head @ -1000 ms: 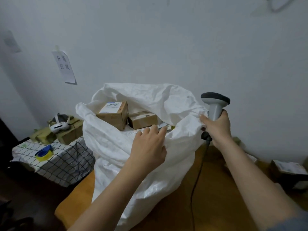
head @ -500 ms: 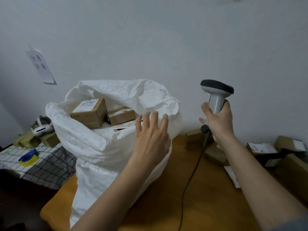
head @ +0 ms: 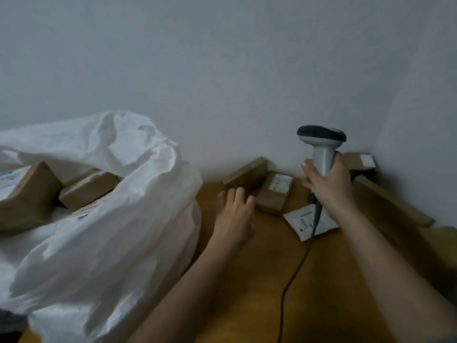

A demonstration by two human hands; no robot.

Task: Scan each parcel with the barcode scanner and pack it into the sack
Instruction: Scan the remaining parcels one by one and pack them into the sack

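Head view: left hand [head: 235, 216] reaches empty, fingers [head: 238, 194] loosely spread, toward a small box [head: 273, 194] just ahead to its right on the surface [head: 247, 280]. Its long side runs away toward the wall, label up. Right hand [head: 329, 186] grips the scanner [head: 321, 149] upright, nearer the box's far end. Sack [head: 111, 206] sits left.

- My left hand [head: 235, 216] is bare: no glove, ring or watch shows.
- My right hand [head: 329, 189] is bare too.
- Both my forearms are uncovered; a sliver of grey sleeve [head: 448, 339] shows at my right arm's lower edge.
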